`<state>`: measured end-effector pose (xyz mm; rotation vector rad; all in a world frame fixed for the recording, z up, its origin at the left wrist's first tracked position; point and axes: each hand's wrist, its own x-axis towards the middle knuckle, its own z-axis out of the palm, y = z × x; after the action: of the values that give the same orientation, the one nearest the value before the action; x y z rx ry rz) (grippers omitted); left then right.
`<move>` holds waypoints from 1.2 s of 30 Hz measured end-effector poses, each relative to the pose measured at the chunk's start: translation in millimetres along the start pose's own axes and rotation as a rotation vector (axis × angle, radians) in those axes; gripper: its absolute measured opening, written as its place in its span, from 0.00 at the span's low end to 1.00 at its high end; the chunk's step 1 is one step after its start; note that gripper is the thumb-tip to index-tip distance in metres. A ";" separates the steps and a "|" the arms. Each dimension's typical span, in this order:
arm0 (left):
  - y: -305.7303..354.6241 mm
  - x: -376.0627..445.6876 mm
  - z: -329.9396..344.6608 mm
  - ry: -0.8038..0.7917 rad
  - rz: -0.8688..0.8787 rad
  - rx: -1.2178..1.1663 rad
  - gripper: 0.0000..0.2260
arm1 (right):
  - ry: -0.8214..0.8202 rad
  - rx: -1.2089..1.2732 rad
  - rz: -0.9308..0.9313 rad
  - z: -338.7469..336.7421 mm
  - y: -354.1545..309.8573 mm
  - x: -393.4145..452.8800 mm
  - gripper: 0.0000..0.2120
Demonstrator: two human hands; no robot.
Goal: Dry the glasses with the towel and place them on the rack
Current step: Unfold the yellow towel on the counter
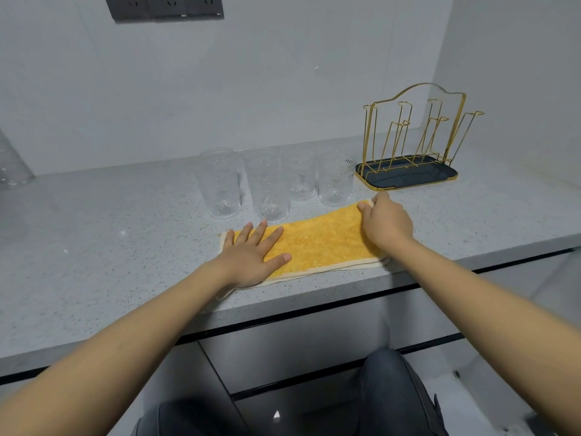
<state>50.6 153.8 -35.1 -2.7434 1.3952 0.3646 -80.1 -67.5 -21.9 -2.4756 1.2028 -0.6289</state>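
A folded yellow towel [317,240] lies flat on the grey speckled counter [110,247] near its front edge. My left hand [251,254] rests palm down on the towel's left end, fingers spread. My right hand [385,223] pinches the towel's far right corner. Behind the towel stand several clear ribbed glasses upright in a row, from the leftmost glass [220,182] to the rightmost glass [334,180]. The gold wire rack [418,133] on a dark tray [446,176] stands at the back right, with no glass on its pegs.
A clear glass vessel [12,165] shows at the far left edge. A dark socket panel [163,6] is on the wall above. Grey walls close the back and right. Cabinet fronts and my knees lie below the counter edge.
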 end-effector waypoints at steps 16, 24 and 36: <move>-6.3 -1.3 -0.6 0.006 0.039 -0.002 0.31 | -0.065 -0.534 -0.131 6.5 5.0 -14.1 0.15; -18.4 -1.7 -6.5 0.310 -0.120 -0.069 0.21 | 0.006 -0.201 -0.504 15.3 -12.3 -16.6 0.17; -45.6 14.0 -48.6 0.161 -0.242 -0.484 0.15 | -0.270 0.158 -0.734 41.4 -79.4 -21.9 0.18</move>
<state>104.3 162.9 5.8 -3.3548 1.0960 0.5382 -18.6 1.0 -26.1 -2.7128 0.1132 -0.4999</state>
